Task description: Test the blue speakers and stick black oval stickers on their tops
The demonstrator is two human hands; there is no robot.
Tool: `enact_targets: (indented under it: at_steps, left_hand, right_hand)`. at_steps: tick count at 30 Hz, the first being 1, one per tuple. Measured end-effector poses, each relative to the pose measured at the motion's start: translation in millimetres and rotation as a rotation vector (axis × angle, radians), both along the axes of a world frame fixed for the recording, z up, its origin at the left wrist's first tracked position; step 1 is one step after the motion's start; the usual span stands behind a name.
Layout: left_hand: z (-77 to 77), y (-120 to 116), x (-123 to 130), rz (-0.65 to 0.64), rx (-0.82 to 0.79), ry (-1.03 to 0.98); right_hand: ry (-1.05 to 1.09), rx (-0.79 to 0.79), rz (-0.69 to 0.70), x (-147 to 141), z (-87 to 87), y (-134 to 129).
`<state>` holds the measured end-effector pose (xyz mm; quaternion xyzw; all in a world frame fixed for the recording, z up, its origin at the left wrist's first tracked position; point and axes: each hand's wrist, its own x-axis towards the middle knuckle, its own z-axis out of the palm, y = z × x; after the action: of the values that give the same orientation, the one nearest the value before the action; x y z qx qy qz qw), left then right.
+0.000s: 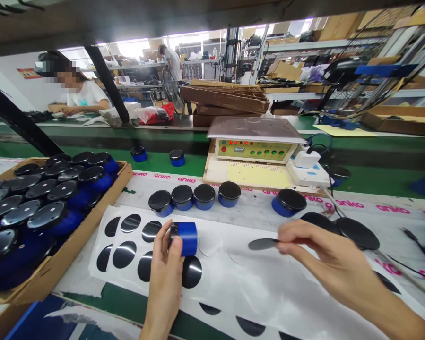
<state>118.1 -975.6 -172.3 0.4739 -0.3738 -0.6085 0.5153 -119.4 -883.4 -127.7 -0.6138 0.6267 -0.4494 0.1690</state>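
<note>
My left hand (167, 269) is wrapped round a small blue and black round canister (188, 238), tilted on its side above the sticker sheet. Between the thumb and fingers of my right hand (315, 245) is a thin black round sticker (261, 244), held by its edge over the sheet's bare part. The white backing sheet (229, 283) carries several black round stickers (124, 255) on its left side. Behind it stand several more blue canisters with black tops (204, 196), in a loose row.
A cardboard box (122, 182) full of the same canisters stands on the left. At the back is a control box (255, 146) with lit red digits, beside a white plug adapter (306, 159). Two canisters (177, 158) sit on the green surface. Co-workers (88, 97) are farther off.
</note>
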Motion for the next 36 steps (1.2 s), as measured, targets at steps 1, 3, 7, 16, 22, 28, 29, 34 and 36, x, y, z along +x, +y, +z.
enact_targets:
  at_steps: [1,3,7,16,22,28,29,34,36]
  left_hand:
    - [0.8,5.4,-2.6,-0.031,-0.079,-0.134]
    - [1.5,18.3,-10.0,-0.177,-0.279,-0.362]
    - [-3.3,39.9,-27.6,-0.555,-0.419,-0.455]
    - [-18.1,42.9,-32.3,-0.53,-0.317,-0.456]
    - [-13.6,44.2,-31.8,-0.555,-0.276,-0.365]
    - [-14.0,42.0,-31.6,-0.557,-0.267,-0.332]
    - [-14.4,41.4,-31.0,-0.576,-0.28,-0.35]
    - [-16.8,38.1,-27.3,-0.663,-0.312,-0.436]
    - [-17.9,37.4,-26.1,-0.678,-0.318,-0.442]
  right_hand:
    - [-0.077,0.022,-0.09,-1.8,0.8,12.3]
    - [-0.236,0.078,-0.209,-1.0,-0.2,32.1]
    - [-0.677,0.224,-0.229,13.5,-6.1,48.5]
    - [-1.414,0.039,-0.111,38.2,-18.8,37.8]
    - [-1.015,0.226,-0.155,51.8,-27.1,27.6]
    - [-0.788,0.211,-0.234,63.8,-39.0,19.3]
    - [-0.776,0.21,-0.227,64.4,-40.4,19.2]
    - [-0.732,0.197,-0.224,65.6,-43.3,20.0]
    - [-0.705,0.192,-0.238,66.3,-43.3,19.1]
